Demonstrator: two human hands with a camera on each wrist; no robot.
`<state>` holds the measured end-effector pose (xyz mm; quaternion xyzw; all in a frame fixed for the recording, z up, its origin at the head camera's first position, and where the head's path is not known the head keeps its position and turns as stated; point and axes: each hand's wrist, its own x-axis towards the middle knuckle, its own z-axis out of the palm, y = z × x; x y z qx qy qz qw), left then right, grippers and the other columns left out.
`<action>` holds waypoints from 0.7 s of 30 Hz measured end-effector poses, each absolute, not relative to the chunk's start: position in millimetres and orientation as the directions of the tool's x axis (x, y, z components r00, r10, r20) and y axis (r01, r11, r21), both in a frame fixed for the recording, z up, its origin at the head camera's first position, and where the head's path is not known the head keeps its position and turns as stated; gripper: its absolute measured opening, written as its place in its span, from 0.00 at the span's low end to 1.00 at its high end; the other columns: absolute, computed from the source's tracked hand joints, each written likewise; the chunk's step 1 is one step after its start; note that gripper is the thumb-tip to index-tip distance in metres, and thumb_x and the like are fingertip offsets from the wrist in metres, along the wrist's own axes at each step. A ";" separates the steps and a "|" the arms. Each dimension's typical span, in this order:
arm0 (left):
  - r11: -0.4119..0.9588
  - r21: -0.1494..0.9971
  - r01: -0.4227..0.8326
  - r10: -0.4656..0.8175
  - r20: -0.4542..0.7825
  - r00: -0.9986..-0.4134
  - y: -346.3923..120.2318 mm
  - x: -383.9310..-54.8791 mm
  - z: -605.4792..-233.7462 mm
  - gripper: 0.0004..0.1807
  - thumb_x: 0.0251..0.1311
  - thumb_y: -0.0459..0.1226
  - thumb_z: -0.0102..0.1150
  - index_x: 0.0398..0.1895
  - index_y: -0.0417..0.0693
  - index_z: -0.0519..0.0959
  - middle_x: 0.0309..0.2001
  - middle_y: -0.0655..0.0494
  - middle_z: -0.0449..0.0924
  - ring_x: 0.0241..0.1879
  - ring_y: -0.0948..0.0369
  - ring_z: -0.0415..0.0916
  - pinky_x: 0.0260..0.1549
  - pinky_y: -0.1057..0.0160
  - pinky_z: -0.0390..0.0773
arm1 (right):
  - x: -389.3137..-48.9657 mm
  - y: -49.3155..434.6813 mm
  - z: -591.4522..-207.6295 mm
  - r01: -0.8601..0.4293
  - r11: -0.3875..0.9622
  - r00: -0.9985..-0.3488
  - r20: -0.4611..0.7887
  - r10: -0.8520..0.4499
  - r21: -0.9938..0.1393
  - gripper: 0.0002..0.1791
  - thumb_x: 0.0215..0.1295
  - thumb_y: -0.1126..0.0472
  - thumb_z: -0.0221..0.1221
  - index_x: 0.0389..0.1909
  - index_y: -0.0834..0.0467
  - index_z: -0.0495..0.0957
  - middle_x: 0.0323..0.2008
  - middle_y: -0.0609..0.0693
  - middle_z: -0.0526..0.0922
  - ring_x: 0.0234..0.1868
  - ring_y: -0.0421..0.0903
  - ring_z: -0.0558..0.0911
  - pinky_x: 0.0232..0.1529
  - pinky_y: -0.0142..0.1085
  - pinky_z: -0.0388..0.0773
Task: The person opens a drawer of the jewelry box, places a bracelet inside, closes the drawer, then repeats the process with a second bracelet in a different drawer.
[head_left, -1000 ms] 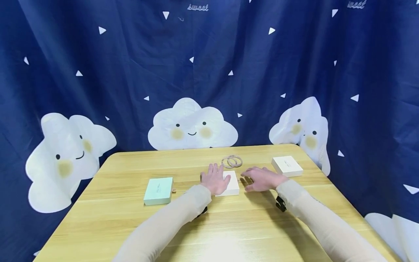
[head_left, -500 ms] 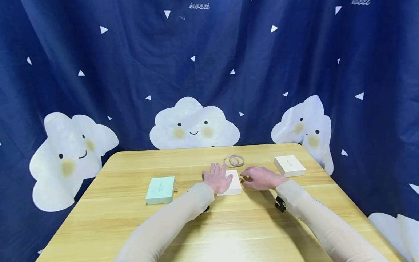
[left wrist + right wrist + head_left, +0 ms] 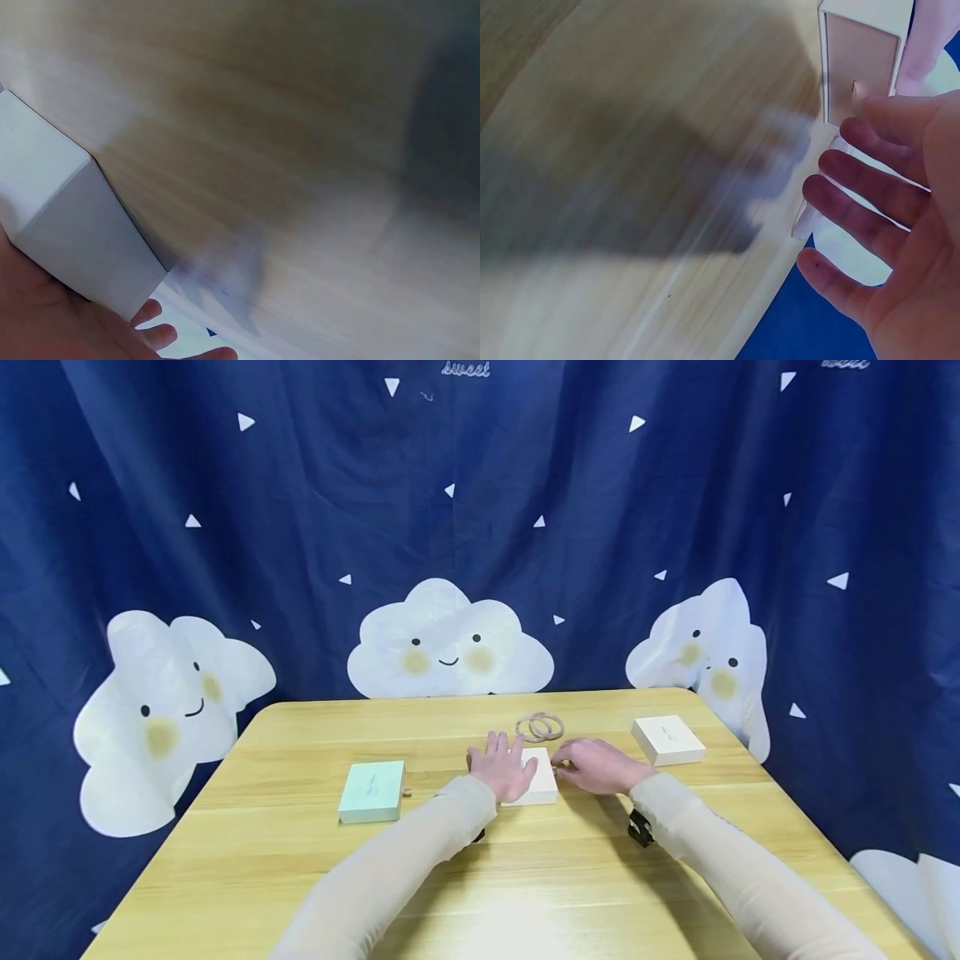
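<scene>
My left hand point(image 3: 501, 771) lies on a small white box point(image 3: 543, 781), its fingers stretched out over the left part of the lid. In the left wrist view the box point(image 3: 90, 232) stands beside the palm. Next to the box's right side is my right hand point(image 3: 597, 767), loosely bent. The right wrist view shows the box's drawer front point(image 3: 859, 56), with my thumb tip point(image 3: 866, 97) at the small pull tab there. My other right fingers spread apart; a firm pinch on the tab cannot be made out.
A mint-green box point(image 3: 372, 789) with a tab on its right side lies to the left. Another white box point(image 3: 669, 739) sits at the far right. Two pinkish rings point(image 3: 540, 727) overlap behind the middle box on the wooden table point(image 3: 300, 860). A blue curtain point(image 3: 480, 510) hangs behind.
My right hand has come closer to the box's right side, its fingertips now beside the tab. The left hand stays on the box. The whole view has shifted slightly.
</scene>
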<state>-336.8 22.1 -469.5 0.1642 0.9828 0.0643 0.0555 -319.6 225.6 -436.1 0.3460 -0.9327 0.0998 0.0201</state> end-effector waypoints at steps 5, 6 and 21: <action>0.937 0.142 0.320 0.333 -0.083 -0.939 21.6 -333.9 -464.9 0.38 0.75 0.62 0.22 0.82 0.57 0.49 0.80 0.44 0.50 0.80 0.46 0.43 0.67 0.30 0.56 | -321.3 225.8 -441.0 -0.636 0.753 -0.771 0.109 -0.628 -0.169 0.07 0.68 0.62 0.62 0.42 0.52 0.87 0.42 0.47 0.88 0.47 0.47 0.86 0.50 0.47 0.82; 0.937 0.140 0.320 0.333 -0.084 -0.939 21.6 -333.6 -464.1 0.38 0.75 0.62 0.22 0.82 0.57 0.49 0.80 0.44 0.50 0.80 0.46 0.43 0.67 0.30 0.56 | -321.8 225.7 -442.1 -0.635 0.753 -0.772 0.111 -0.626 -0.169 0.07 0.68 0.62 0.62 0.41 0.52 0.87 0.42 0.47 0.88 0.46 0.47 0.86 0.50 0.47 0.82; 0.938 0.151 0.313 0.328 -0.081 -0.941 21.9 -331.6 -460.9 0.37 0.76 0.61 0.25 0.82 0.57 0.50 0.80 0.44 0.51 0.80 0.46 0.44 0.67 0.30 0.56 | -329.4 222.2 -449.5 -0.676 0.726 -0.737 0.147 -0.660 -0.127 0.09 0.66 0.63 0.63 0.26 0.50 0.81 0.33 0.42 0.84 0.35 0.38 0.81 0.39 0.40 0.81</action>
